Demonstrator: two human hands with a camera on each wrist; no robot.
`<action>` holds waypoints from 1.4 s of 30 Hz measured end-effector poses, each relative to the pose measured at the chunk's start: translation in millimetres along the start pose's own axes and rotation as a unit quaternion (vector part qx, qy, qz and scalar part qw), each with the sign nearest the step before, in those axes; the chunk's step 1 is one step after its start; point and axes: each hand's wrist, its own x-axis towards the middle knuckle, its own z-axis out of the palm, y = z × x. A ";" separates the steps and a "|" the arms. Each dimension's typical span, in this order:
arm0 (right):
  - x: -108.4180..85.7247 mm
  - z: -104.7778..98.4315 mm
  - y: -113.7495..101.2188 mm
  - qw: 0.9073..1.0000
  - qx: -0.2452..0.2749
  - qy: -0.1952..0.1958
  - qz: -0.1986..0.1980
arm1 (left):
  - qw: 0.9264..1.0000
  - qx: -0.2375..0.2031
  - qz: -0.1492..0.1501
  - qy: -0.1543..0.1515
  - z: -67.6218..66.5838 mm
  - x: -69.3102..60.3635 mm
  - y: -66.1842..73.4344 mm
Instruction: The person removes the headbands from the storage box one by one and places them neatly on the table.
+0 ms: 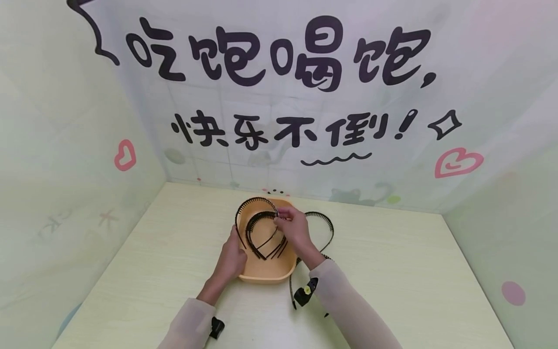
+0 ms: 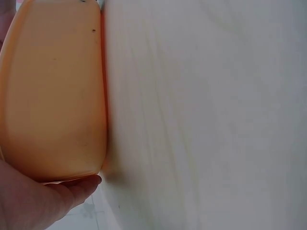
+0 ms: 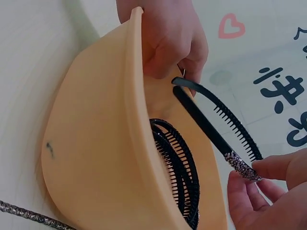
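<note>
In the head view, an orange plastic basin (image 1: 265,279) stands at the middle of the table. My left hand (image 1: 230,259) grips its left side, fingers against the outer wall, as the left wrist view also shows. My right hand (image 1: 295,230) pinches a black toothed headband (image 1: 256,199) above the basin; the right wrist view shows a sparkly stretch (image 3: 243,167) of it between thumb and fingers. Inside the basin lie several black toothed headbands (image 3: 188,165), bunched together. To the right of the basin, another headband (image 1: 333,228) rests on the table, partly hidden by my right arm.
More headband ends (image 1: 292,293) lie on the table below my right wrist. Pale wood tabletop (image 1: 405,271) spreads around the basin. Printed cloth walls (image 1: 279,160) close off the back and both sides.
</note>
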 end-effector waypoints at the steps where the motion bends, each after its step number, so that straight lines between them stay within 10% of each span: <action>1: 0.2 0.0 0.5 1.000 0.005 -0.003 0.001 | 1.000 0.000 0.000 0.000 -0.1 0.0 0.0; 17: 3.2 -14.4 2.9 0.999 0.019 0.030 0.013 | 1.000 -0.012 -0.020 -0.005 0.0 1.1 -0.4; 42: 12.1 -95.4 29.8 0.993 0.055 0.082 0.066 | 1.000 -0.013 -0.028 -0.001 -1.1 0.2 0.5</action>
